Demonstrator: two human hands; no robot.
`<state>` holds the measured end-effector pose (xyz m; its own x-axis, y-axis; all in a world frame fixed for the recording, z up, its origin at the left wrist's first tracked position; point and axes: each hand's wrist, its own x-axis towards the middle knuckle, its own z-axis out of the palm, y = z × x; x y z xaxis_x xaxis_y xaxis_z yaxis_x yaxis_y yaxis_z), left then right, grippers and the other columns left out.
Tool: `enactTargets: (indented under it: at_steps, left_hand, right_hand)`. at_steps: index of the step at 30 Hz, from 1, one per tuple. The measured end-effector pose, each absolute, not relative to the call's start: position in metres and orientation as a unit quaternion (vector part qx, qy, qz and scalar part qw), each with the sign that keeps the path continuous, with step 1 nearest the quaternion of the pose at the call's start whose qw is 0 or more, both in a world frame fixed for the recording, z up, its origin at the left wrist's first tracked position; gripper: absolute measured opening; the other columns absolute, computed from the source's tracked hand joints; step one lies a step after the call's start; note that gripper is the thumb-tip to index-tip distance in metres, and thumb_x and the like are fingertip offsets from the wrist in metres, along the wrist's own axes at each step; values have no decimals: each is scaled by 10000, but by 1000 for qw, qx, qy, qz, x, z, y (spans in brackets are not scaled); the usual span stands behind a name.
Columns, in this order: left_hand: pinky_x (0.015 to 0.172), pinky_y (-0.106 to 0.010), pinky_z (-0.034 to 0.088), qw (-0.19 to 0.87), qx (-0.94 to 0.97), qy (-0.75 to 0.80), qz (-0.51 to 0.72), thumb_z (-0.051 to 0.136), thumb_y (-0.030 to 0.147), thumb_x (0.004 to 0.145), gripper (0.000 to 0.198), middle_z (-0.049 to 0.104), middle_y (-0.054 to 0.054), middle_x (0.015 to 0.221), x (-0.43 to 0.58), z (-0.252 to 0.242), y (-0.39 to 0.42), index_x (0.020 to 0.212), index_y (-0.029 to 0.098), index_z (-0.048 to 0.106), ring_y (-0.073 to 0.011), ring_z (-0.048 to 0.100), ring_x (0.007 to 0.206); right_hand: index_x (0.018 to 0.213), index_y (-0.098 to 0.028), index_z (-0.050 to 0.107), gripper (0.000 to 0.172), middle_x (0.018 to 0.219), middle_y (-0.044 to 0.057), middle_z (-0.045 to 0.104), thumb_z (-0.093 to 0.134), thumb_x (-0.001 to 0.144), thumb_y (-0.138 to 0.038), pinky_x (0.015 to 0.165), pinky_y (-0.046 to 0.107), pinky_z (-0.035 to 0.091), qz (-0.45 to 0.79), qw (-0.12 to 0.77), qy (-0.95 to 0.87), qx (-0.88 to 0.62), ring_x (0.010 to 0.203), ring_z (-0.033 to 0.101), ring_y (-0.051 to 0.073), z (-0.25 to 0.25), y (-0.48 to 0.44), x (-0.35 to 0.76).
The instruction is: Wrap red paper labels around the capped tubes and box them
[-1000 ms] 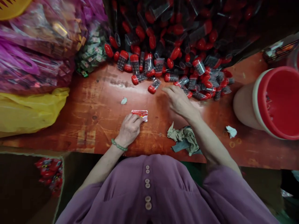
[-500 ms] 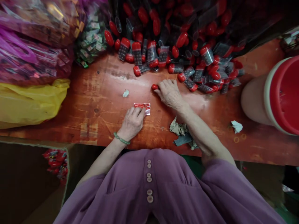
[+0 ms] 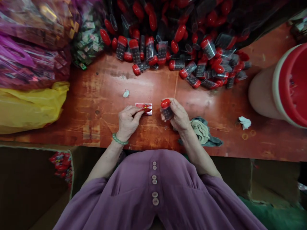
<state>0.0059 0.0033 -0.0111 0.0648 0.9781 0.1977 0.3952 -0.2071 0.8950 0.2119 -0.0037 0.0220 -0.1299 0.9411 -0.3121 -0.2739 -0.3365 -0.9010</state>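
On the worn red wooden table (image 3: 91, 95), the right hand (image 3: 178, 116) clamps a red-capped clear plastic tube (image 3: 166, 109); just beside it, the left hand (image 3: 127, 119) pinches a flat red card (image 3: 144, 108); behind, heaped red-capped tubes (image 3: 192, 41).

Left hand (image 3: 127, 119) rests low with fingers pinched; right hand (image 3: 178, 115) is raised, fingers curled.

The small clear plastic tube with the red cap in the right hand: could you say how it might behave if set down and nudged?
The small clear plastic tube with the red cap looks light, since the right hand holds it by the fingertips. Being rounded, it would probably roll on the red wooden table. Its glossy plastic may be slippery.
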Motion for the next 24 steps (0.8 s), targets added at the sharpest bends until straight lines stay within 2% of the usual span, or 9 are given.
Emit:
enactTargets:
  at_steps: [5, 8, 12, 16, 20, 24]
  left_hand:
    - [606, -238, 467, 404, 606, 514, 453, 761, 229, 763, 68, 696, 11, 662, 7, -4, -6, 705, 198, 744, -111, 609, 611]
    - [601, -235, 478, 402, 607, 503, 465, 800, 213, 735, 86, 703, 18, 663, 8, -4, -12, 697, 188, 727, -108, 624, 610]
    - [645, -259, 488, 294, 682, 471, 476, 774, 183, 777, 85, 717, 15, 694, 6, 1, -17, 727, 189, 705, -114, 626, 643]
    - [672, -286, 487, 171, 760, 430, 456, 697, 124, 827, 70, 711, -7, 738, 1, 7, -21, 789, 181, 686, -131, 608, 675]
    - [681, -298, 498, 113, 795, 399, 443, 668, 102, 843, 92, 706, -33, 798, -2, 11, -27, 893, 177, 684, -149, 605, 721]
    - [690, -314, 506, 70, 822, 367, 430, 678, 56, 817, 180, 714, -46, 844, -4, 11, -32, 956, 170, 670, -164, 600, 752]
  right_hand:
    - [1051, -219, 616, 391, 733, -51, 616, 707, 835, -532, 471, 172, 435, 672, 435, -368, -473, 531, 565, 62, 21, -19, 213]
    - [1075, -209, 624, 351, 726, -50, 616, 691, 869, -485, 488, 160, 442, 668, 422, -388, -475, 561, 586, 59, 23, -24, 215]
    - [1159, -211, 598, 373, 732, -60, 611, 708, 872, -422, 451, 151, 425, 681, 415, -387, -464, 519, 566, 45, 33, -28, 216]
    - [1173, -204, 563, 373, 722, -66, 628, 720, 872, -360, 384, 135, 350, 720, 404, -368, -428, 443, 472, 20, 43, -34, 214]
    - [1214, -208, 520, 412, 722, -65, 667, 712, 878, -349, 334, 130, 294, 771, 362, -344, -395, 390, 397, 12, 48, -40, 211]
    - [1265, -193, 507, 470, 699, -59, 686, 712, 869, -342, 317, 122, 267, 800, 317, -333, -386, 370, 409, 13, 50, -42, 209]
